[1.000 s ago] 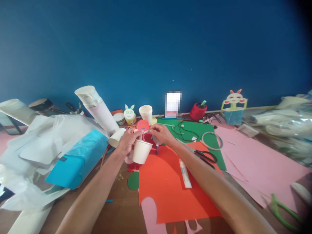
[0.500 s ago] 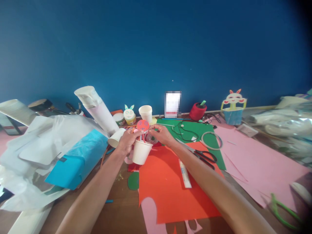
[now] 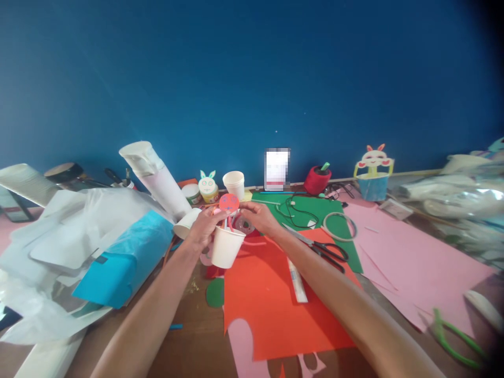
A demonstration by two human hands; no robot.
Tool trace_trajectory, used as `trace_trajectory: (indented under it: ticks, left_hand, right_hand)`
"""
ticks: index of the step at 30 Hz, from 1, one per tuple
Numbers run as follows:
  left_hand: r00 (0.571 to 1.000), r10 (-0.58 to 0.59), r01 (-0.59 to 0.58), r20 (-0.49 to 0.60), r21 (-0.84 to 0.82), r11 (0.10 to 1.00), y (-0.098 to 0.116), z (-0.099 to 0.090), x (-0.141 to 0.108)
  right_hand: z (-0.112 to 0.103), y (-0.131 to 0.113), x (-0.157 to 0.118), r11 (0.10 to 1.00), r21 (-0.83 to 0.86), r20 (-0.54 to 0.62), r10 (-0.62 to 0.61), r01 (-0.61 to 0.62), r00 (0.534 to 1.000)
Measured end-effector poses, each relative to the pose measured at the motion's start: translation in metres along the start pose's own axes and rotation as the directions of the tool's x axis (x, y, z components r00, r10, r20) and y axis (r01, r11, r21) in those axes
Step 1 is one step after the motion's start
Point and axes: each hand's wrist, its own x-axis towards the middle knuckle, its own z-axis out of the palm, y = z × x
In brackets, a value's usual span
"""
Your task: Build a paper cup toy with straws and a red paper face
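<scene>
My left hand [image 3: 205, 226] pinches a round orange-red paper face [image 3: 229, 201] with blue marks for eyes and mouth. Below it hangs a tilted white paper cup [image 3: 227, 249], with pink and pale strips running from its mouth up behind the face. My right hand [image 3: 258, 216] is closed, thumb against fingertips, at the right edge of the face; what lies between those fingers is too small to make out. A roll of clear tape [image 3: 244, 227] sits just behind the cup, partly covered by my right hand.
Scissors [image 3: 328, 250] and a glue tube [image 3: 298, 283] lie on orange paper [image 3: 283, 325]. Green paper [image 3: 338, 210] and pink paper [image 3: 425, 257] spread rightward. A blue bunny cup [image 3: 372, 185] stands at the back right. Plastic sheeting [image 3: 51, 262] and a blue packet [image 3: 126, 262] crowd the left.
The view has shifted slightly. Both hands keep almost the same pose, and the face and cup have moved only a little, the cup tilting slightly.
</scene>
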Motion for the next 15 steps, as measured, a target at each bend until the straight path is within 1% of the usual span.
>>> trace_trajectory:
  ticks: [3,5,8,9,10,11,13,14,15]
  left_hand:
    - [0.998,0.014,-0.012,0.066,-0.035,0.999,-0.001,-0.003,0.002]
    - [0.998,0.021,-0.018,0.062,-0.042,0.999,-0.001,-0.004,0.002]
    - [0.999,0.019,-0.016,0.042,-0.064,0.998,0.002,-0.004,0.0]
    - [0.999,0.016,-0.013,0.039,-0.073,0.997,0.004,-0.003,-0.001]
    - [0.999,0.015,-0.012,0.037,-0.081,0.997,0.006,-0.003,-0.002]
    - [0.999,0.014,-0.011,0.034,-0.087,0.996,0.008,-0.002,-0.003]
    - [0.999,0.012,-0.009,0.03,-0.098,0.995,0.012,-0.001,-0.004]
    - [1.0,0.012,-0.009,0.024,-0.106,0.994,0.013,-0.001,-0.004]
    - [1.0,0.013,-0.011,0.014,-0.111,0.994,0.013,-0.001,-0.004]
  right_hand:
    - [-0.001,-0.005,0.001,1.0,0.03,-0.008,-0.004,0.004,1.0]
    - [-0.006,-0.008,0.002,0.999,0.015,-0.047,0.03,-0.029,0.998]
    - [-0.022,-0.012,0.004,0.993,-0.031,-0.143,0.107,-0.113,0.984]
    - [-0.029,-0.014,0.003,0.988,-0.04,-0.132,0.141,-0.147,0.981]
    - [-0.036,-0.015,0.002,0.982,-0.052,-0.103,0.173,-0.179,0.979]
    - [-0.044,-0.018,0.0,0.973,-0.077,-0.039,0.215,-0.217,0.976]
    - [-0.057,-0.024,-0.006,0.95,-0.154,0.137,0.294,-0.273,0.946]
    - [-0.062,-0.029,-0.009,0.935,-0.215,0.241,0.33,-0.281,0.913]
    - [-0.066,-0.033,-0.013,0.921,-0.272,0.349,0.365,-0.28,0.863]
